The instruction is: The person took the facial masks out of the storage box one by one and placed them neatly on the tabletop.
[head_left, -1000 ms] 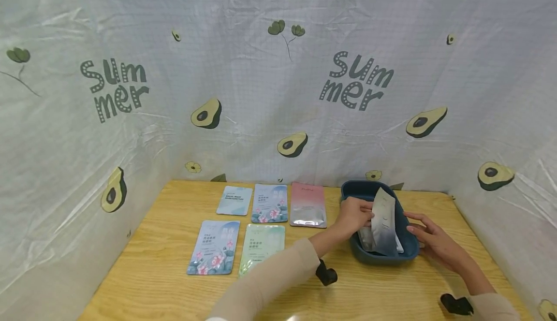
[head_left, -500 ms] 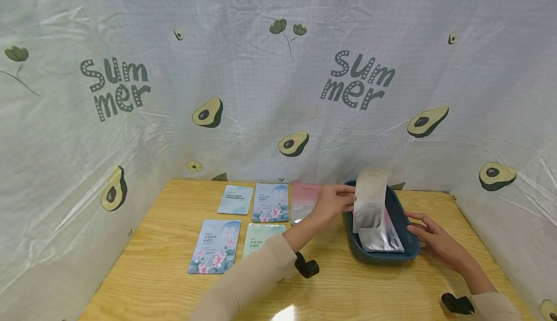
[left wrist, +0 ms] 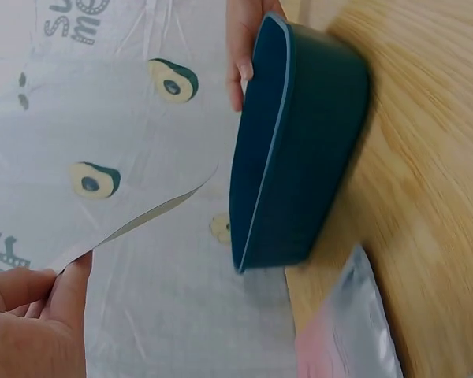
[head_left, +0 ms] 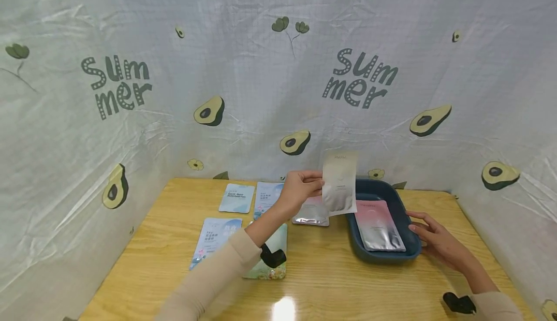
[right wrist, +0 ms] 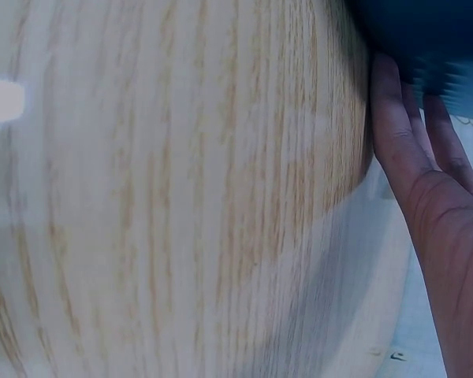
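Observation:
My left hand pinches a pale silver-gold sachet by its left edge, upright in the air at the left of the dark blue bin. In the left wrist view the sachet is seen nearly edge-on between thumb and fingers of the left hand. Inside the bin lies a pink and silver sachet. My right hand rests against the bin's right side near the rim. The right wrist view shows its fingers fairly straight along the outer wall.
On the wooden table left of the bin lie several sachets: a small pale blue one, two blue floral ones, a green one and a pink one, some partly hidden by the left arm. Printed sheeting stands behind.
My left hand has lifted the pale sachet out of the bin and carried it left, uncovering the pink and silver sachet. The right hand has stayed at the bin.

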The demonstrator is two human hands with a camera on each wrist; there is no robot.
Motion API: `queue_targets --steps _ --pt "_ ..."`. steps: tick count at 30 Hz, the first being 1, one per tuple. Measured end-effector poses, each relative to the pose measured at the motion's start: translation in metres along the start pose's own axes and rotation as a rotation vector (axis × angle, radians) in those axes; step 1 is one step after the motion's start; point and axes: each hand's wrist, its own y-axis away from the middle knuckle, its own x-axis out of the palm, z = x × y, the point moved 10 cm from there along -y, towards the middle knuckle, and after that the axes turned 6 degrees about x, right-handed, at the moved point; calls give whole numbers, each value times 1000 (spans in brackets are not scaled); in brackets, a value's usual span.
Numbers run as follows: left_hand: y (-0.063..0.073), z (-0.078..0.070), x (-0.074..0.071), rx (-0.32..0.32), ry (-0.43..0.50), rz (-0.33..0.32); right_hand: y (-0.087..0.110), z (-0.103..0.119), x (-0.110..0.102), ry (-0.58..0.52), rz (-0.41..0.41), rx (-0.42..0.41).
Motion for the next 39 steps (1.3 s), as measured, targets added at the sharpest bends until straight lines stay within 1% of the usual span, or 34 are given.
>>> queue_targets --steps 5,10,15,19,22,24,29,35,39 --pt "7 -6 -17 -10 -22 11 1 1 0 -22 23 -9" --pt "17 -9 -31 -19 -86 23 -1 1 1 -11 25 -2" --pt "26 -8 -38 -34 -115 47 -1 2 -2 16 -11 15" --pt "34 -5 -40 -41 -122 73 -1 2 -3 31 -19 20" --pt "40 2 -42 -67 -122 80 -2 1 -3 23 -8 19" --pt "45 7 -45 -96 -125 75 -3 0 -2 12 -3 19" --pt "55 29 -52 -167 -122 55 -4 -1 0 -15 11 7" --pt "65 52 -58 -208 -111 43 -3 1 -3 -4 -15 15" --pt "71 65 -58 -231 -105 49 -2 -2 -5 4 -30 35"
